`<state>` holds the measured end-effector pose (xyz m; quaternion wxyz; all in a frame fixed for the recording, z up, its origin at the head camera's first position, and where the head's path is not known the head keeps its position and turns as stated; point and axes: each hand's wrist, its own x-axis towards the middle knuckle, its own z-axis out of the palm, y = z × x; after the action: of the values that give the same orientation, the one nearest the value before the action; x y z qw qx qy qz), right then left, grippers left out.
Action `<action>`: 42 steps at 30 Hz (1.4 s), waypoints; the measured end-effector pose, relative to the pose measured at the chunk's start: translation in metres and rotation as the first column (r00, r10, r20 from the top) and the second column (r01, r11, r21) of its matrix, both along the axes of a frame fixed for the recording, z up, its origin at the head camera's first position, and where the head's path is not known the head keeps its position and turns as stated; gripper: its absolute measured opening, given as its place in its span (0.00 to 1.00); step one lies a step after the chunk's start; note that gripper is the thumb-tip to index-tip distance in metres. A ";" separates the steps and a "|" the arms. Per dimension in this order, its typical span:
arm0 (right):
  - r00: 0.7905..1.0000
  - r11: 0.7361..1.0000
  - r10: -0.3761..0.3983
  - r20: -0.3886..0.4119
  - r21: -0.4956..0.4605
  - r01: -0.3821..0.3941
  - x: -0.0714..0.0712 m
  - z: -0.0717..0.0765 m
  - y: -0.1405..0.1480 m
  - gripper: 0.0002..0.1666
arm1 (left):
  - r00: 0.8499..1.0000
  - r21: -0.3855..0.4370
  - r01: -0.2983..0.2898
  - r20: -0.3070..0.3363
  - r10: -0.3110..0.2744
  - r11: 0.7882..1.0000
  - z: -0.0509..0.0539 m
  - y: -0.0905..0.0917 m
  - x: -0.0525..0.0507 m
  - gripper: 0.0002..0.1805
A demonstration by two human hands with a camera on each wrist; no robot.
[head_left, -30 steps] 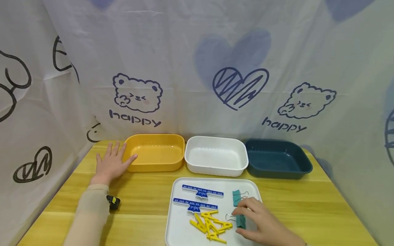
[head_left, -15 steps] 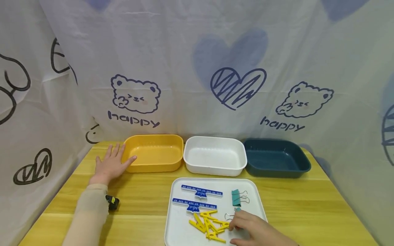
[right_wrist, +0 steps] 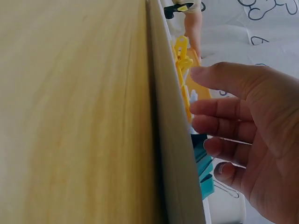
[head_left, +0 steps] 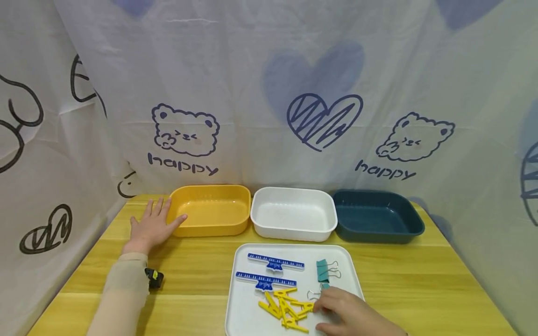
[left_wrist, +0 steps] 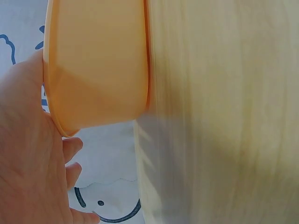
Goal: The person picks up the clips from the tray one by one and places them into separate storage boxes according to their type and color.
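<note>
My left hand (head_left: pixel 150 229) rests at the left end of the yellow bin (head_left: pixel 212 230), fingers spread and thumb over its rim. Above the white tray (head_left: pixel 241 322) my right hand (head_left: pixel 350 315) is at the right of a pile of yellow clothespins (head_left: pixel 287 308). In the right wrist view its thumb stands apart from the loosely bent fingers (right_wrist: pixel 224 108), with nothing seen between them. One teal binder clip (head_left: pixel 322 270) lies beyond that hand; another (head_left: pixel 325 286) is mostly hidden behind it. Two blue ruler-shaped clips (head_left: pixel 266 281) lie on the tray's left part.
A white bin (head_left: pixel 294 234) and a dark blue bin (head_left: pixel 378 237) stand right of the yellow one, along the back of the wooden table (head_left: pixel 197 284). A printed white curtain (head_left: pixel 252 140) hangs behind them. A black device (head_left: pixel 154 277) is on the left wrist.
My right hand has moved down and left, from over the nearer binder clip to beside the clothespins, then stayed nearly still. My left hand has kept its place at the yellow bin.
</note>
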<state>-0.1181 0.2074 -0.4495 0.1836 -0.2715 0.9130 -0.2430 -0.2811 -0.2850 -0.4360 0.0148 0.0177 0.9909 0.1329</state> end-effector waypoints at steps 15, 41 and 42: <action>0.980 0.990 -0.051 -0.190 0.121 0.075 -0.004 -0.008 -0.002 0.23 | 1.000 0.020 0.000 0.010 0.000 1.000 0.001 0.000 0.000 0.53; 0.948 0.999 -0.017 -0.318 0.032 0.029 -0.001 -0.013 -0.003 0.04 | 0.999 0.038 -0.008 0.034 0.006 0.999 -0.004 -0.003 -0.003 0.54; 0.941 0.999 -0.021 -0.337 0.022 0.030 -0.001 -0.013 -0.002 0.04 | 0.999 0.040 -0.007 0.033 0.005 0.999 -0.004 -0.003 -0.003 0.54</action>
<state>-0.1189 0.2052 -0.4626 0.0255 -0.2948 0.9375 -0.1833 -0.2842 -0.2883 -0.4400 0.0304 0.0128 0.9877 0.1531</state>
